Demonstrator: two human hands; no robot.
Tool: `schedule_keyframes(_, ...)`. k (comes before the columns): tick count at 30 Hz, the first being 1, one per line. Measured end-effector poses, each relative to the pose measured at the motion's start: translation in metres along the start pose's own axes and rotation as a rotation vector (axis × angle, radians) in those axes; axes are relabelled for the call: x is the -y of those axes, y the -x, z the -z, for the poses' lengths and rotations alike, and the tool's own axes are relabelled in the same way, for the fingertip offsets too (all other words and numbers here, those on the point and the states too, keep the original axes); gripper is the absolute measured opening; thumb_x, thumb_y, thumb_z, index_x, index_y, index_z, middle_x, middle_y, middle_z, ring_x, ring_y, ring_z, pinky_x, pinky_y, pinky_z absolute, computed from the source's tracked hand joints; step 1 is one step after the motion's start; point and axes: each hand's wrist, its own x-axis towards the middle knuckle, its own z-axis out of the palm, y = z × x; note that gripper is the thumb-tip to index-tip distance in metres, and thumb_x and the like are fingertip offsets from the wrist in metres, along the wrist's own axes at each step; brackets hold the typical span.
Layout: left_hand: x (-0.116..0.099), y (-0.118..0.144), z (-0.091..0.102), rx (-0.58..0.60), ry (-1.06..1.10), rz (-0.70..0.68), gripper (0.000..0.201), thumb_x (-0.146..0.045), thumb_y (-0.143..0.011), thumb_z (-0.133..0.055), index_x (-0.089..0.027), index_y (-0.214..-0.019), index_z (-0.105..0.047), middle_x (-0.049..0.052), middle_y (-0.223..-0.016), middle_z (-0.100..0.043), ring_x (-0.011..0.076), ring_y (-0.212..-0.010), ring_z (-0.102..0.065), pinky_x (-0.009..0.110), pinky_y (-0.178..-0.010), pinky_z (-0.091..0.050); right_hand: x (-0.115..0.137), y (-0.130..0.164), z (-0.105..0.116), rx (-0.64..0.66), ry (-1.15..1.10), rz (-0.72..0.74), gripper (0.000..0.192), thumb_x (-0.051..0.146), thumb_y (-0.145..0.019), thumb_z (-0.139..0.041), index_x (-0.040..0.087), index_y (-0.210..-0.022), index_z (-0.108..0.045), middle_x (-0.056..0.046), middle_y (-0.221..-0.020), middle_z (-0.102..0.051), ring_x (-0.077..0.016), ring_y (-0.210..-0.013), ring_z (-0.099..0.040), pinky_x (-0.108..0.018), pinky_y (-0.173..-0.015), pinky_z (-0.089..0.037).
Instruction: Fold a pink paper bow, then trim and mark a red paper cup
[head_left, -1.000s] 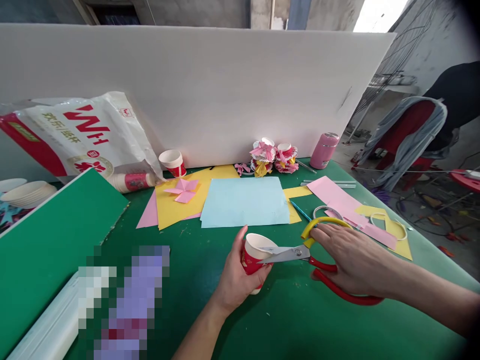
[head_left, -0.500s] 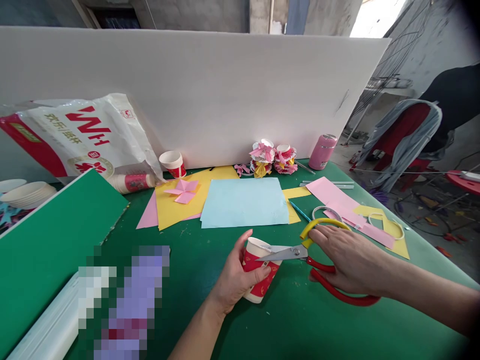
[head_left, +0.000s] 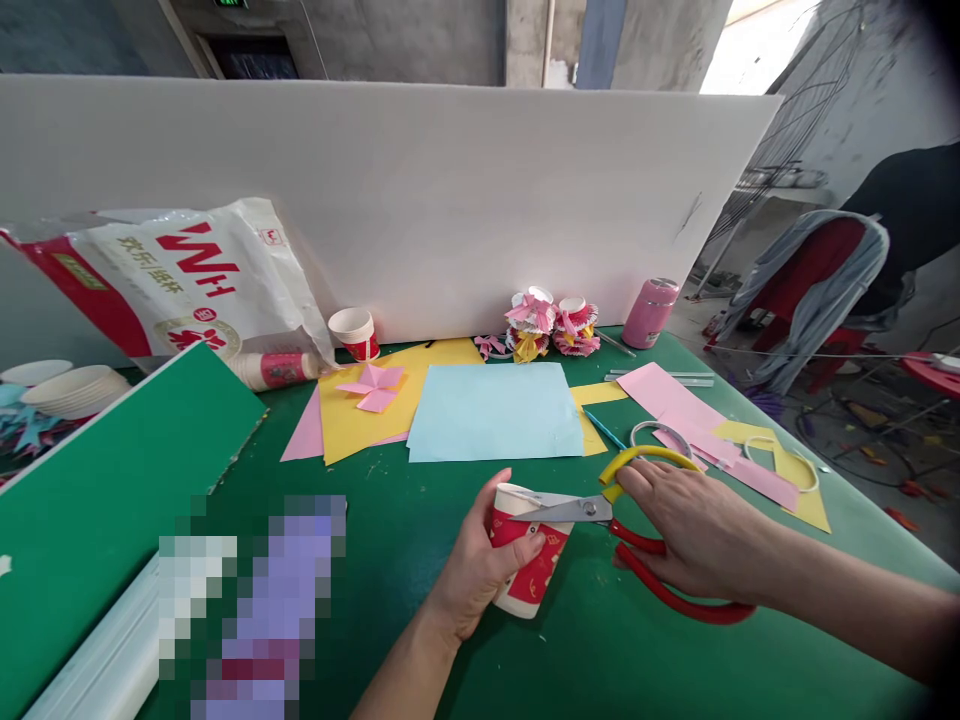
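Observation:
My left hand [head_left: 491,560] is wrapped round a red and white paper cup [head_left: 541,575], which tilts a little above the green table. In my right hand [head_left: 697,525] is a pair of scissors [head_left: 581,508] with one yellow and one red handle. The blades lie partly apart at the cup's rim, one reaching over the opening and the other across the outer wall. Whether the paper there is cut through, I cannot tell. Beyond the cup lie light blue paper sheets [head_left: 495,410].
Yellow paper [head_left: 360,430] bears a pink folded paper shape [head_left: 373,385]. Farther back stand a paper cup [head_left: 356,335], decorated cups [head_left: 531,320] and a pink bottle [head_left: 650,313]. Pink strips [head_left: 660,390] and a tape roll [head_left: 664,428] lie right; a green board [head_left: 150,450] leans left.
The view has shifted slightly, so everything sits a little lower and to the right. The scissor blades look about equally apart, still at the cup's rim; both hands keep their hold.

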Motion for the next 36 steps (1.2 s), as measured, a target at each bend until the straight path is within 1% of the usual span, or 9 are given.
schedule_keyframes(12,-0.003,0.003,-0.001,0.030,0.044,0.037,0.093,-0.030,-0.058,-0.080,-0.019,-0.135,-0.029,0.013,-0.107,-0.064,0.0288,-0.092,-0.063,0.041,-0.078,-0.049,-0.001,0.000,0.001,0.093,-0.072,-0.008,0.024,0.036,-0.076,-0.056,0.017,-0.090,-0.054,-0.009,-0.075,-0.065,-0.0243,-0.061,-0.060,-0.033,-0.049,-0.041)
schedule_keyframes(16,-0.004,0.004,-0.001,0.055,0.057,0.036,0.087,-0.028,-0.057,-0.080,-0.020,-0.131,-0.036,0.012,-0.103,-0.066,0.0258,-0.088,-0.063,0.039,-0.077,-0.048,-0.001,0.000,0.003,0.099,-0.183,-0.059,0.030,0.044,-0.077,-0.056,0.019,-0.093,-0.054,-0.008,-0.074,-0.064,-0.0224,-0.058,-0.058,-0.032,-0.049,-0.040)
schedule_keyframes(19,-0.004,0.003,-0.002,0.027,0.038,0.018,0.082,-0.032,-0.055,-0.080,-0.020,-0.126,-0.040,0.010,-0.095,-0.068,0.0239,-0.082,-0.064,0.037,-0.072,-0.049,0.000,-0.002,0.008,0.137,-0.368,-0.135,0.034,0.052,-0.076,-0.057,0.020,-0.088,-0.052,-0.004,-0.070,-0.061,-0.0188,-0.056,-0.053,-0.030,-0.049,-0.039)
schedule_keyframes(22,-0.004,0.003,-0.005,-0.033,-0.020,0.010,0.079,-0.036,-0.055,-0.080,-0.020,-0.122,-0.041,0.007,-0.088,-0.068,0.0228,-0.076,-0.064,0.035,-0.067,-0.050,0.007,-0.010,0.012,0.173,-0.660,-0.238,0.028,0.047,-0.078,-0.057,0.021,-0.077,-0.047,0.001,-0.065,-0.055,-0.0140,-0.052,-0.047,-0.026,-0.047,-0.038)
schedule_keyframes(24,-0.004,0.004,-0.008,-0.056,-0.053,0.003,0.078,-0.037,-0.056,-0.079,-0.020,-0.121,-0.040,0.007,-0.086,-0.068,0.0222,-0.075,-0.064,0.034,-0.066,-0.050,0.015,-0.019,0.012,0.124,-0.899,-0.300,0.023,0.040,-0.079,-0.058,0.021,-0.078,-0.045,0.001,-0.071,-0.054,-0.0130,-0.056,-0.047,-0.025,-0.049,-0.040)
schedule_keyframes(27,-0.004,0.004,-0.011,-0.070,-0.094,-0.017,0.076,-0.036,-0.059,-0.078,-0.019,-0.120,-0.037,0.006,-0.087,-0.066,0.0206,-0.074,-0.063,0.033,-0.066,-0.050,0.032,-0.033,0.006,-0.022,-1.199,-0.312,0.017,0.029,-0.078,-0.058,0.020,-0.086,-0.046,-0.002,-0.085,-0.058,-0.0155,-0.071,-0.054,-0.026,-0.058,-0.045)
schedule_keyframes(29,-0.003,0.004,-0.013,-0.083,-0.119,-0.031,0.073,-0.036,-0.061,-0.076,-0.019,-0.119,-0.037,0.006,-0.088,-0.065,0.0195,-0.074,-0.063,0.033,-0.067,-0.050,0.041,-0.041,0.000,-0.052,-1.288,-0.331,0.017,0.026,-0.075,-0.060,0.020,-0.084,-0.047,-0.001,-0.081,-0.058,-0.0169,-0.074,-0.055,-0.027,-0.061,-0.045)
schedule_keyframes(33,0.002,0.001,-0.011,-0.059,-0.157,-0.050,0.073,-0.038,-0.063,-0.075,-0.018,-0.120,-0.035,0.007,-0.092,-0.062,0.0213,-0.077,-0.062,0.036,-0.069,-0.050,0.048,-0.048,-0.014,-0.024,-1.370,-0.409,0.019,0.025,-0.073,-0.063,0.019,-0.078,-0.046,0.002,-0.072,-0.053,-0.0147,-0.067,-0.052,-0.026,-0.058,-0.043)
schedule_keyframes(36,0.006,-0.002,-0.005,-0.058,-0.280,-0.134,0.073,-0.041,-0.067,-0.070,-0.021,-0.126,-0.031,0.014,-0.115,-0.054,0.0260,-0.095,-0.058,0.040,-0.078,-0.048,0.045,-0.048,-0.020,-0.024,-1.463,-0.385,0.022,0.024,-0.071,-0.065,0.019,-0.078,-0.044,0.003,-0.071,-0.050,-0.0121,-0.063,-0.048,-0.025,-0.057,-0.041)
